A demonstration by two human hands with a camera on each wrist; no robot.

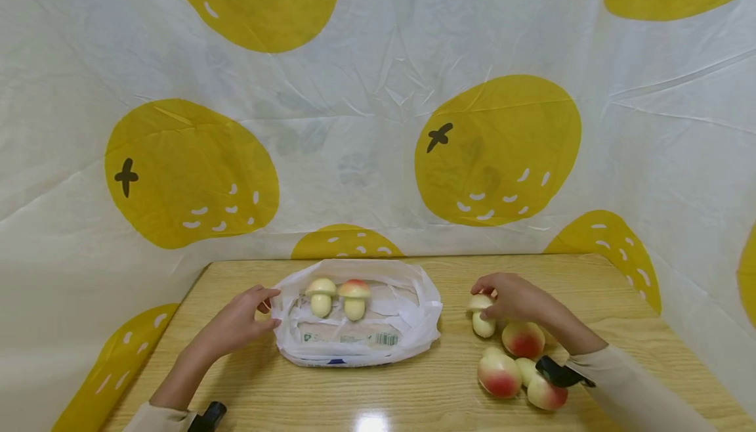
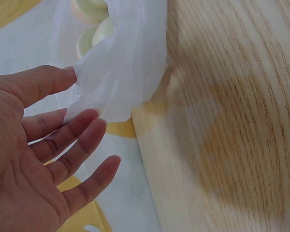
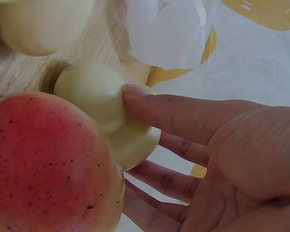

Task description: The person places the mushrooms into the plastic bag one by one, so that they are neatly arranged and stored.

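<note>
In the head view, a white translucent plastic bag (image 1: 422,333) lies on the table with its mouth spread open. Two toy mushrooms, one pale-capped (image 1: 321,287) and one red-tinged (image 1: 355,302), rest side by side in it. My left hand (image 1: 239,317) holds the bag's left rim between thumb and fingers; in the left wrist view the thin plastic (image 2: 130,63) covers some fingertips. To the right of the bag, my right hand (image 1: 516,297) grips a pale toy mushroom (image 1: 483,325). The right wrist view shows the thumb (image 3: 150,101) pressed against this mushroom (image 3: 94,94).
Close to my right wrist, several red-blushed toy mushrooms (image 1: 499,374) lie grouped on the wooden table (image 1: 331,396). One (image 3: 48,164) is very near the held mushroom. Behind the table hangs a white cloth (image 1: 354,176) printed with yellow fruit.
</note>
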